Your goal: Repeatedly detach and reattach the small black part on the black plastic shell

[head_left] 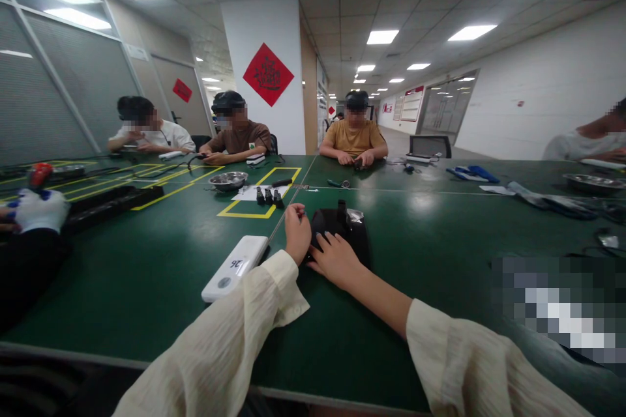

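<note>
Both forearms come in from the near edge of the desk [147, 287] in loose cream sleeves and converge toward the middle. The left arm runs up from about 7 o'clock, its cuff folded back at the wrist. The left hand [297, 232] stands on its edge on the green top with the fingers curled in and pressed together, thumb against forefinger at the top. Whether something small is pinched there cannot be told.

The right arm reaches in from 5 o'clock, bare from the cuff to the wrist. The right hand [334, 259] lies palm down with the fingers spread, and the fingertips rest on the near left part of a black device [348, 227]. The device sits on the desk just at 1 o'clock of that hand, and the left hand is touching or just beside its left side.

At 8 o'clock of the left hand, close by, lies a white slab-shaped unit [233, 268] marked with handwritten digits.

Farther off, at 11 o'clock, a few small black parts [268, 196] stand on a white sheet inside a yellow taped rectangle, with a steel bowl [228, 180] beyond them. At the far edge of the desk other people sit working, their hands on the top.
</note>
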`<act>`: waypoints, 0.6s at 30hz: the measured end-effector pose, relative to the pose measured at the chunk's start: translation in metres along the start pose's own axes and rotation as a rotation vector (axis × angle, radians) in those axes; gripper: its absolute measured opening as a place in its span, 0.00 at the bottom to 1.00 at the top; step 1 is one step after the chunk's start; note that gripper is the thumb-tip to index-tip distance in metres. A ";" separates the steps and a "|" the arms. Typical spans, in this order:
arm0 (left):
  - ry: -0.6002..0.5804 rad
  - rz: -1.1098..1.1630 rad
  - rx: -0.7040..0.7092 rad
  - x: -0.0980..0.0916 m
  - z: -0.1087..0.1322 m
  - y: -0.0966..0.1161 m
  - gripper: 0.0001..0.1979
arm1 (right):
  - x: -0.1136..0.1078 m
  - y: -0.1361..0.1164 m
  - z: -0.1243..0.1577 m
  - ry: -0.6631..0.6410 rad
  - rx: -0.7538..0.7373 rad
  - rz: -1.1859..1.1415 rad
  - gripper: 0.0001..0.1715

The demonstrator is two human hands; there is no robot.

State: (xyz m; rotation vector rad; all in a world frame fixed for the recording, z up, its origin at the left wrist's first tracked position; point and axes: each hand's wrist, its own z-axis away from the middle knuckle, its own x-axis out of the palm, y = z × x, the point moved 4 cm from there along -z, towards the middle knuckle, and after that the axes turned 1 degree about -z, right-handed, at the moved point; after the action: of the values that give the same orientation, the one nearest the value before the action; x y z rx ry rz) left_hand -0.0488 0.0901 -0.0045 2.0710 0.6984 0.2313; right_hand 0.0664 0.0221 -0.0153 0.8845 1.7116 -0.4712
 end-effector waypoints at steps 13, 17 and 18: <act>-0.090 -0.012 -0.024 0.004 0.008 0.012 0.14 | -0.008 -0.006 0.002 -0.042 0.017 -0.071 0.24; -0.081 -0.031 -0.018 0.001 0.007 0.010 0.14 | -0.013 -0.009 0.002 -0.071 0.042 -0.068 0.23; -0.079 -0.031 -0.019 0.001 0.007 0.010 0.14 | -0.014 -0.009 0.002 -0.082 0.041 -0.069 0.23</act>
State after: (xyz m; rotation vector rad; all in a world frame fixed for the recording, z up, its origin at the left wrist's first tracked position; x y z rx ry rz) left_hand -0.0414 0.0814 -0.0003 2.0380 0.6770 0.1381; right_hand 0.0627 0.0102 -0.0045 0.8266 1.6661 -0.5830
